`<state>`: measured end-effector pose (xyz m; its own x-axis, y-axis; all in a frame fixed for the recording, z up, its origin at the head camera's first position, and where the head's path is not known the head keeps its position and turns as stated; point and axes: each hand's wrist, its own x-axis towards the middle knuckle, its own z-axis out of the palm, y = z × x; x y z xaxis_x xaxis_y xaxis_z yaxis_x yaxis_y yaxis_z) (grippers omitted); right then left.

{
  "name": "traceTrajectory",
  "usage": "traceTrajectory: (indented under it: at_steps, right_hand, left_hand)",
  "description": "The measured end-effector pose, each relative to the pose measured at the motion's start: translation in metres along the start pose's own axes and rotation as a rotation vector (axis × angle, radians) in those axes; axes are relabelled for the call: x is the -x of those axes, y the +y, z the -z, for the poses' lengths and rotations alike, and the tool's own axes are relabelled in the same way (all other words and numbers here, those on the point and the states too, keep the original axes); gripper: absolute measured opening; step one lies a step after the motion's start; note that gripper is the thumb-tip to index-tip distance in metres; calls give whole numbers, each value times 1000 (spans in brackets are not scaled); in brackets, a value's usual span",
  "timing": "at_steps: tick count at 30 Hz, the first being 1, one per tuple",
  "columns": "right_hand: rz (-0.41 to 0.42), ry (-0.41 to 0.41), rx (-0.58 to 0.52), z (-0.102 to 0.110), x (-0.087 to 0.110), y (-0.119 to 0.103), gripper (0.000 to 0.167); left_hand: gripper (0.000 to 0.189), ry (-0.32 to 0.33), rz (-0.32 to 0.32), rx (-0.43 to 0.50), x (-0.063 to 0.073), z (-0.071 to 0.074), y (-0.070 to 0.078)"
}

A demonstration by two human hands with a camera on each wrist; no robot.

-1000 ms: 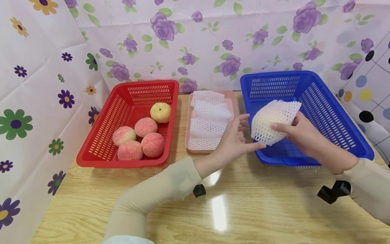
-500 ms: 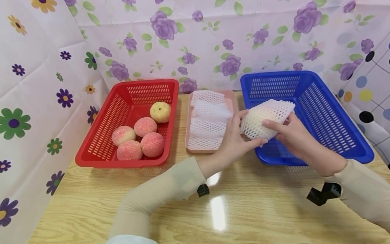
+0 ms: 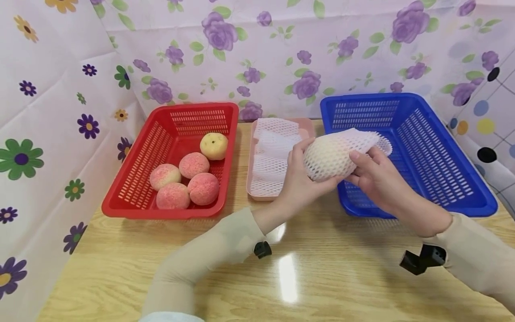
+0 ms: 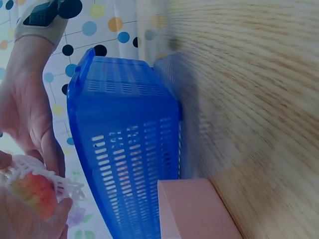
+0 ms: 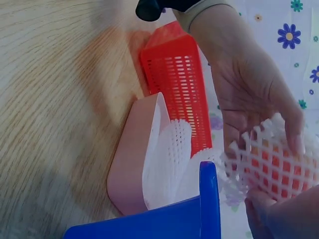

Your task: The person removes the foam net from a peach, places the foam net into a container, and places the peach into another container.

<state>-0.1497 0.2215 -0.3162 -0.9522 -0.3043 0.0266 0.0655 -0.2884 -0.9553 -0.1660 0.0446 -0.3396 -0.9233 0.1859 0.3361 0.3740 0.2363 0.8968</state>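
A peach [image 4: 36, 191] sits inside a white foam net sleeve [image 3: 356, 139], held up in front of the blue basket's left side. My left hand [image 3: 298, 179] grips the netted peach from the left, thumb below and fingers behind it. On the other side, my right hand [image 3: 382, 179] pinches the sleeve near its loose end, which sticks out to the right. Red skin shows through the mesh in the right wrist view, where the left thumb [image 5: 295, 142] presses on the net.
The red basket [image 3: 108, 210] at left holds several pink peaches [image 3: 203, 189] and a pale yellow fruit [image 3: 213, 146]. A pink tray [image 3: 250, 190] with more foam nets [image 3: 269, 167] lies between it and the blue basket [image 3: 483, 210]. A flowered cloth [image 3: 273, 58] hangs behind.
The netted peach has moved left, from over the blue basket towards the tray. My left hand has closed round it, while the right hand has followed leftward, still holding the sleeve.
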Motion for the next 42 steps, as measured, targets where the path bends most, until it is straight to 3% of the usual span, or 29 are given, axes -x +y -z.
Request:
traceTrajectory:
  at_steps: [4,7,10,12,15,18,22,25,29,33,42]
  right_hand:
    - [40,-58,13,-1,1,-2,43]
    - [23,-56,92,0,1,-5,35]
    - [-5,-8,252,1,2,-10,29]
    - [22,53,432,2,3,-13,32]
    - [164,140,731,3,6,-19,52]
    - [396,149,964,4,7,-24,77]
    - [712,-4,1177,7,1,-29,91]
    - [865,-125,1294,3,-5,-28,94]
    - [927,-228,1419,-5,-11,-21,95]
    - [928,-261,1499,-10,-15,-12,108]
    - [878,-274,1514,-18,-19,5,104]
  left_hand:
    - [85,-8,36,138,-1,8,-1]
    - [83,-19,84,229,-1,14,-3]
    - [79,-26,110,286,-2,20,-6]
    - [78,-29,115,297,-3,23,-8]
    - [77,-44,132,307,-2,28,-11]
    - [77,-76,157,292,0,32,-12]
    - [75,-137,221,295,2,39,-12]
    - [72,-190,264,305,3,44,-14]
    - [69,-255,293,323,5,49,-17]
    - [69,-316,308,314,7,53,-19]
    - [69,-358,315,175,9,57,-12]
